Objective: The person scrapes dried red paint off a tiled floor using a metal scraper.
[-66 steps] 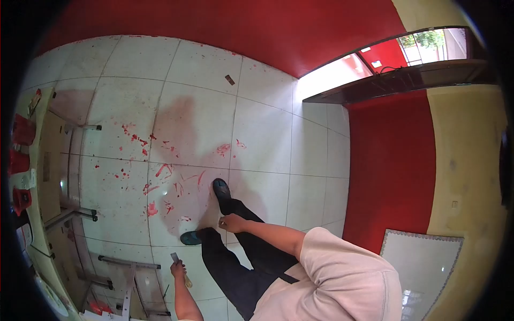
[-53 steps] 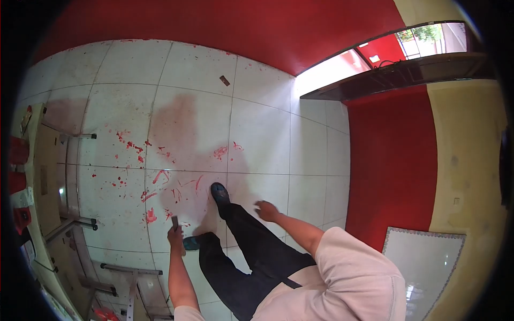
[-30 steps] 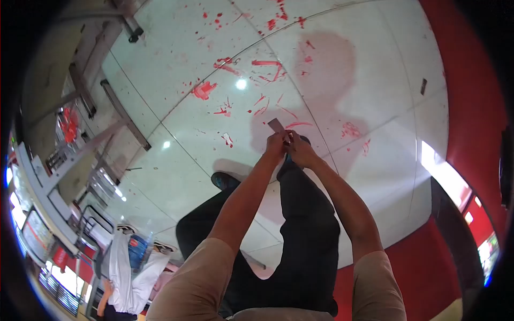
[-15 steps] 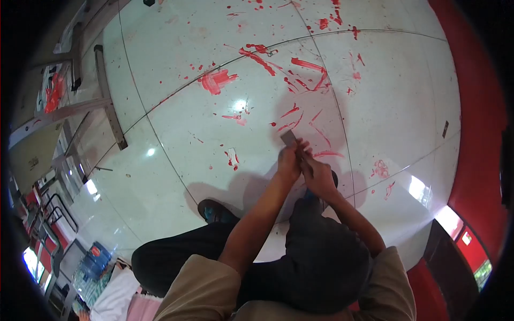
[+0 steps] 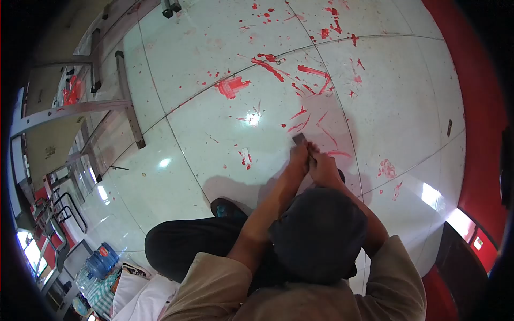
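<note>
Your left hand (image 5: 298, 155) grasps the flat-bladed tool (image 5: 299, 139), grey blade sticking out past your fingers, above the white tiled floor (image 5: 176, 85). Your right hand (image 5: 323, 169) is right up against the left, fingers bent by the tool's hidden lower end; can't tell if it grips it. Red streaks (image 5: 298, 122) lie on the tiles near the blade, and a bigger red smear (image 5: 233, 86) sits farther up to the left. Your bent knee (image 5: 318, 235) covers part of your forearms. Metal table leg (image 5: 131, 117) at left, blue bottle (image 5: 101, 260) lower left.
</note>
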Demonstrator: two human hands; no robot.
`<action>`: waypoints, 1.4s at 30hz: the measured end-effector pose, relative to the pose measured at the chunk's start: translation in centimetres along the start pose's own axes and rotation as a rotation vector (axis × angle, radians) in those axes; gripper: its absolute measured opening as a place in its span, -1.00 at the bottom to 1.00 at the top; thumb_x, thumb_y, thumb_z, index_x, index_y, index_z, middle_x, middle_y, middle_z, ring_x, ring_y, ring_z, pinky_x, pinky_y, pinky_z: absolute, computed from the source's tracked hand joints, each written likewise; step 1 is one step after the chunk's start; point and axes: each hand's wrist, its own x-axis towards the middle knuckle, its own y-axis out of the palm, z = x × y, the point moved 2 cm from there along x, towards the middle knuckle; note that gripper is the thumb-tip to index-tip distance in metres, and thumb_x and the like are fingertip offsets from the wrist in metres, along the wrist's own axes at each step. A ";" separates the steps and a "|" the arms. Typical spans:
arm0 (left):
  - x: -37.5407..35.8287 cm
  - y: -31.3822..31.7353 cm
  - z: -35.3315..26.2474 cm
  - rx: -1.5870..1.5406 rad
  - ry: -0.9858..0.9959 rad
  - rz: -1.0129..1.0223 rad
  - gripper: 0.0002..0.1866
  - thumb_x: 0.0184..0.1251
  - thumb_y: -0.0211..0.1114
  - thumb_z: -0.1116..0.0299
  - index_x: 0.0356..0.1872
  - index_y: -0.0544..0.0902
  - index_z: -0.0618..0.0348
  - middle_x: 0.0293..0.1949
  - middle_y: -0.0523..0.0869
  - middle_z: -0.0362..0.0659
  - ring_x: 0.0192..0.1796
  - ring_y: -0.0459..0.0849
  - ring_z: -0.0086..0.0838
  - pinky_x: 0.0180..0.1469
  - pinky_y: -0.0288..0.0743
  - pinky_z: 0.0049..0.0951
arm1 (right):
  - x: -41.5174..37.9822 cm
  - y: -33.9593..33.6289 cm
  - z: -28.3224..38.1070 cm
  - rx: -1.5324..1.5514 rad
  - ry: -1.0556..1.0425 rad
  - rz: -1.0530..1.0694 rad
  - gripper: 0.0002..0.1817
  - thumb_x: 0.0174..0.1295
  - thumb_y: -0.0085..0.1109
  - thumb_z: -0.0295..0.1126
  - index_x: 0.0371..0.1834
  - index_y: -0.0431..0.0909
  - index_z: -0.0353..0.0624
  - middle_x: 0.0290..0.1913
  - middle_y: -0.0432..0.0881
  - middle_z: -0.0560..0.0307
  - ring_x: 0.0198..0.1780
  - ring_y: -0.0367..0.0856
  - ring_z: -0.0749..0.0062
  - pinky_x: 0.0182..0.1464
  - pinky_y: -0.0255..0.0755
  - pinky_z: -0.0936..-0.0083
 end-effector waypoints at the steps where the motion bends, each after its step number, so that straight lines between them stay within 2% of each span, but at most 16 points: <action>1: 1.6 -0.2 -0.5 0.039 0.093 0.111 -0.71 0.51 -0.04 0.26 -0.39 0.46 0.23 -0.54 0.54 -0.11 -0.48 0.53 -0.34 -0.34 0.50 -0.34 | 0.6 -0.2 0.6 -0.011 0.015 -0.041 -0.62 0.31 -0.08 -0.37 0.14 0.53 -0.16 -0.12 0.63 -0.27 -0.02 0.58 -0.18 0.09 0.47 0.13; 2: 3.2 -0.3 -1.0 0.067 0.189 0.218 -0.71 0.49 -0.04 0.28 -0.42 0.46 0.22 -0.57 0.53 -0.12 -0.51 0.53 -0.34 -0.38 0.49 -0.33 | 1.0 -0.4 1.0 -0.055 0.089 0.041 -0.62 0.30 -0.09 -0.37 0.15 0.52 -0.18 -0.09 0.62 -0.26 0.00 0.57 -0.15 0.12 0.46 0.15; 3: 0.9 2.0 -3.4 0.193 0.134 -0.004 -0.72 0.49 -0.03 0.27 -0.41 0.46 0.21 -0.53 0.54 -0.13 -0.50 0.52 -0.37 -0.43 0.47 -0.34 | 1.8 -0.9 1.9 -0.102 0.162 0.115 -0.61 0.30 -0.09 -0.38 0.15 0.51 -0.20 -0.07 0.62 -0.25 0.03 0.57 -0.13 0.15 0.44 0.16; 4: 3.0 1.4 -1.8 0.016 0.067 0.056 -0.72 0.50 -0.03 0.27 -0.39 0.47 0.21 -0.52 0.54 -0.14 -0.49 0.52 -0.38 -0.44 0.46 -0.36 | 2.7 -1.5 2.1 -0.145 0.227 0.180 -0.61 0.29 -0.09 -0.39 0.16 0.50 -0.21 -0.04 0.61 -0.25 0.06 0.56 -0.11 0.19 0.43 0.18; 7: 3.0 0.5 1.6 -0.196 -0.086 0.002 -0.75 0.50 -0.02 0.30 -0.32 0.50 0.25 -0.51 0.53 -0.17 -0.46 0.53 -0.41 -0.41 0.48 -0.40 | 0.0 -2.1 0.1 0.003 0.051 0.098 -0.61 0.29 -0.10 -0.40 0.14 0.51 -0.25 -0.05 0.60 -0.29 0.02 0.57 -0.15 0.12 0.46 0.13; 12: 4.3 0.9 -0.7 -0.082 -0.017 0.099 -0.79 0.46 0.01 0.35 -0.26 0.50 0.31 -0.49 0.50 -0.17 -0.48 0.50 -0.43 -0.37 0.51 -0.43 | 2.5 -1.8 1.3 -0.039 0.205 0.133 -0.64 0.29 -0.08 -0.38 0.05 0.53 -0.36 -0.15 0.58 -0.39 -0.09 0.56 -0.28 -0.06 0.48 0.06; 16: 4.7 -0.9 3.5 -0.272 -0.176 0.004 -0.86 0.33 0.08 0.44 -0.23 0.51 0.32 -0.55 0.49 -0.22 -0.51 0.50 -0.43 -0.39 0.49 -0.41 | 0.5 -2.2 0.6 0.047 0.045 0.029 -0.69 0.27 -0.07 -0.37 -0.08 0.56 -0.36 -0.24 0.59 -0.40 -0.17 0.57 -0.30 -0.09 0.47 0.02; 20: 3.4 1.8 -0.8 0.063 -0.012 -0.006 -0.81 0.43 0.08 0.34 -0.22 0.52 0.29 -0.58 0.47 -0.25 -0.53 0.48 -0.45 -0.39 0.48 -0.41 | 2.2 -2.0 0.7 -0.006 0.117 0.009 -0.71 0.23 -0.03 -0.38 -0.12 0.55 -0.34 -0.30 0.60 -0.41 -0.23 0.59 -0.29 -0.12 0.47 -0.02; 23: 4.7 1.4 -1.1 -0.112 -0.016 0.108 -0.74 0.49 0.05 0.24 -0.22 0.51 0.27 -0.57 0.47 -0.24 -0.53 0.44 -0.44 -0.37 0.46 -0.42 | 2.5 -2.0 1.2 -0.007 0.110 0.010 -0.70 0.21 -0.02 -0.41 -0.10 0.54 -0.40 -0.30 0.60 -0.41 -0.22 0.59 -0.29 -0.09 0.47 -0.03; 26: 2.9 -1.1 2.6 -0.231 -0.097 -0.022 -0.71 0.48 0.01 0.25 -0.33 0.56 0.23 -0.55 0.50 -0.22 -0.54 0.46 -0.47 -0.47 0.41 -0.43 | 0.5 -1.2 0.4 0.060 -0.004 0.046 -0.68 0.20 -0.04 -0.43 -0.10 0.54 -0.44 -0.31 0.59 -0.42 -0.23 0.59 -0.30 -0.08 0.46 -0.03; 29: 3.2 -1.6 -0.6 0.183 0.113 -0.146 -0.71 0.49 0.01 0.23 -0.30 0.56 0.23 -0.56 0.49 -0.23 -0.54 0.45 -0.47 -0.45 0.41 -0.44 | 1.0 -0.1 0.6 0.048 0.002 0.054 -0.67 0.21 -0.06 -0.43 -0.06 0.54 -0.42 -0.27 0.59 -0.42 -0.21 0.59 -0.29 -0.05 0.47 0.00; 33: 3.8 -3.3 -1.2 -0.087 0.151 0.100 -0.70 0.49 0.02 0.20 -0.28 0.56 0.23 -0.55 0.50 -0.24 -0.52 0.48 -0.45 -0.44 0.42 -0.47 | 2.3 0.6 2.7 -0.111 -0.010 0.132 -0.65 0.21 -0.08 -0.43 -0.01 0.53 -0.39 -0.20 0.60 -0.39 -0.15 0.60 -0.28 0.01 0.47 0.03; 35: 3.4 -4.0 0.6 -0.114 0.069 0.008 -0.71 0.48 0.03 0.21 -0.28 0.56 0.23 -0.56 0.49 -0.22 -0.52 0.49 -0.45 -0.43 0.43 -0.46 | 0.0 2.0 0.7 -0.071 -0.161 0.020 -0.64 0.15 -0.05 -0.47 -0.02 0.49 -0.46 -0.29 0.60 -0.43 -0.24 0.60 -0.33 -0.04 0.48 0.00; 39: 2.2 -2.6 -3.3 0.017 0.160 -0.111 -0.69 0.47 0.05 0.20 -0.26 0.56 0.27 -0.55 0.52 -0.18 -0.51 0.51 -0.43 -0.41 0.46 -0.45 | 3.0 1.3 3.2 -0.082 0.019 0.232 -0.61 0.13 0.01 -0.45 0.01 0.47 -0.48 -0.13 0.58 -0.43 -0.24 0.60 -0.30 -0.03 0.50 0.04; 40: 3.6 -3.1 -3.8 -0.063 0.214 0.036 -0.69 0.46 0.06 0.21 -0.25 0.57 0.29 -0.54 0.55 -0.15 -0.50 0.53 -0.42 -0.41 0.47 -0.43 | 3.6 1.1 3.8 -0.088 0.006 0.248 -0.60 0.14 -0.01 -0.43 0.02 0.46 -0.45 -0.12 0.58 -0.43 -0.22 0.61 -0.29 -0.04 0.51 0.03; 42: 4.8 -4.0 -1.9 -0.020 0.156 0.033 -0.69 0.45 0.07 0.21 -0.25 0.58 0.30 -0.52 0.56 -0.16 -0.51 0.52 -0.43 -0.42 0.46 -0.43 | 2.5 0.8 3.3 -0.084 -0.067 0.180 -0.66 0.17 -0.03 -0.41 -0.07 0.51 -0.42 -0.19 0.59 -0.43 -0.22 0.60 -0.30 -0.05 0.50 0.01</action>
